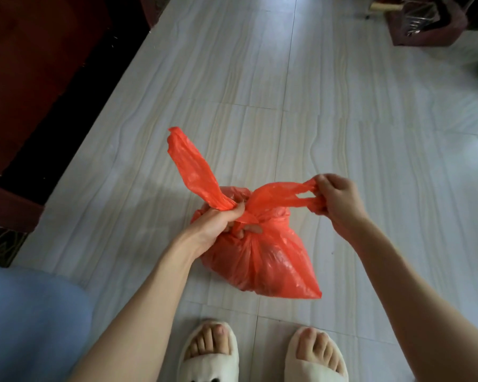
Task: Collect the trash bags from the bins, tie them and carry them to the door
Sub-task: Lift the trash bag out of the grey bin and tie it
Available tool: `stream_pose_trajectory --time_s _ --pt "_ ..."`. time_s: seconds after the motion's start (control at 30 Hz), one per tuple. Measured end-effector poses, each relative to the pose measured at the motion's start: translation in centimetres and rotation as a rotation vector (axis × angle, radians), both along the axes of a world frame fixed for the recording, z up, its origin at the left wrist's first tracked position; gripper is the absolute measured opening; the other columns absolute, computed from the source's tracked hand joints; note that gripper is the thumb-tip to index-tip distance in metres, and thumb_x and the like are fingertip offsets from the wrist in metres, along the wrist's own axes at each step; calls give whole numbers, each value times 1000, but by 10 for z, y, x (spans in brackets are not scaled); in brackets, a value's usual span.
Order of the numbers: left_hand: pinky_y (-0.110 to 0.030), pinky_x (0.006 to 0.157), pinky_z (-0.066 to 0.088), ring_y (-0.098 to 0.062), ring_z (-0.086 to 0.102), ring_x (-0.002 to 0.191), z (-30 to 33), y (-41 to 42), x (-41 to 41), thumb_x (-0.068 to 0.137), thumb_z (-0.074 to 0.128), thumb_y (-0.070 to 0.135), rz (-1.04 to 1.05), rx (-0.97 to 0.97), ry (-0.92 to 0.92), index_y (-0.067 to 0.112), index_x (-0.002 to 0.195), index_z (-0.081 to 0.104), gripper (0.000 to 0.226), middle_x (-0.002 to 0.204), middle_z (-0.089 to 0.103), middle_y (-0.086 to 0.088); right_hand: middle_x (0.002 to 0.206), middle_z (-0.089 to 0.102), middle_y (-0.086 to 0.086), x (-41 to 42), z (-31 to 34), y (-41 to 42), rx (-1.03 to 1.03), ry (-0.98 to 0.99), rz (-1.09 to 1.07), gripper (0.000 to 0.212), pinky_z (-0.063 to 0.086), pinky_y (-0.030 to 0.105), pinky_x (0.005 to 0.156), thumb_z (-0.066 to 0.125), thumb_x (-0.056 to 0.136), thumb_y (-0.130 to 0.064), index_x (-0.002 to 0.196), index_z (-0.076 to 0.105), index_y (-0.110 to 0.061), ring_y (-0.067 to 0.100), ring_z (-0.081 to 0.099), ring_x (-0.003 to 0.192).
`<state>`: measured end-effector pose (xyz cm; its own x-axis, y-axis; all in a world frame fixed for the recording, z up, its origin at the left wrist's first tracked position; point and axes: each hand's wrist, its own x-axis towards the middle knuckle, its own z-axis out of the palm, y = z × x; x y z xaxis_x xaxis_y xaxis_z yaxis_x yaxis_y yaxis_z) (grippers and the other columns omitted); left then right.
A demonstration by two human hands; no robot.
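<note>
At the knot, the left hand (221, 224) curls round one handle of the red trash bag (262, 260), while the right hand (333, 201) pinches the other handle (284, 193), drawn out taut to the right. Beneath them the bag sits on the tiled floor (342, 119), just ahead of two white slippers (207, 351), with a dark wooden door (31, 78) along the floor's left edge.

Bag (262, 260) on floor (342, 119) ahead of slippers (207, 351); L hand (218, 224) at knot, R hand (337, 202) to its right
</note>
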<state>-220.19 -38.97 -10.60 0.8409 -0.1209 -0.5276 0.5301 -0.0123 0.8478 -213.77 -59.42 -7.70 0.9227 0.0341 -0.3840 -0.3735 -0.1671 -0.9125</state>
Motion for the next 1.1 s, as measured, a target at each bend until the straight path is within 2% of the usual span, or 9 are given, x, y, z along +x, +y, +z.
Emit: stream_pose_trajectory --time_s 0.13,0.2,0.3,0.4,0.57,0.67,0.77,0.93,1.1 --pt "-15 54 41 -8 54 53 2 7 -1 92 45 28 133 -174 37 19 90 64 21 72 75 -5 43 52 -7 -1 23 3 401 3 13 28 44 15 42 41 93 -5 72 59 -7 4 50 35" --pt "-13 48 40 -4 52 45 1 11 -2 89 49 23 290 -275 46 21 88 60 12 63 72 1 48 54 -4 -5 33 -10 562 90 198 18 45 13 42 55 80 -12 68 67 -9 6 53 38" --pt "-16 55 34 -1 48 45 -4 15 -5 71 61 23 466 -373 101 18 75 70 10 57 67 9 57 63 7 -21 27 -28 427 331 594 18 52 18 48 65 63 -19 72 73 -6 17 65 51" --pt "-13 61 37 1 54 49 0 14 -5 77 59 3 533 -412 133 17 79 66 15 65 73 6 66 68 14 -33 8 -36 237 516 663 14 56 24 55 61 74 -11 77 72 -3 24 70 62" --pt "-8 51 39 3 54 52 7 15 -2 75 49 -18 513 82 -111 19 63 59 40 50 62 12 98 72 10 -19 -6 -45 -154 328 478 18 58 27 67 50 91 -10 88 68 -7 25 71 79" --pt "-13 55 40 -9 56 55 13 8 -3 78 59 -2 205 582 -270 18 62 61 26 62 64 6 86 71 3 -7 -6 -36 -93 103 191 25 50 26 63 44 93 -7 80 64 -16 11 66 64" --pt "-31 59 44 -25 64 67 13 -1 -6 77 51 15 -220 927 -669 15 64 60 17 68 67 -4 92 69 -3 -1 -3 -12 6 -64 220 34 48 30 77 40 92 1 88 64 -23 9 64 83" --pt "-37 68 46 -21 67 77 13 0 -9 69 44 31 -419 937 -808 19 73 65 24 82 66 1 121 53 1 -7 -19 26 -122 -223 572 40 35 3 92 47 87 10 120 58 -9 9 50 111" --pt "-26 76 42 -9 54 83 -3 -4 -16 68 51 30 -188 809 -846 17 74 64 20 91 58 3 98 49 8 -16 -41 33 -326 -343 570 22 38 9 76 67 78 -1 99 67 -3 20 51 87"
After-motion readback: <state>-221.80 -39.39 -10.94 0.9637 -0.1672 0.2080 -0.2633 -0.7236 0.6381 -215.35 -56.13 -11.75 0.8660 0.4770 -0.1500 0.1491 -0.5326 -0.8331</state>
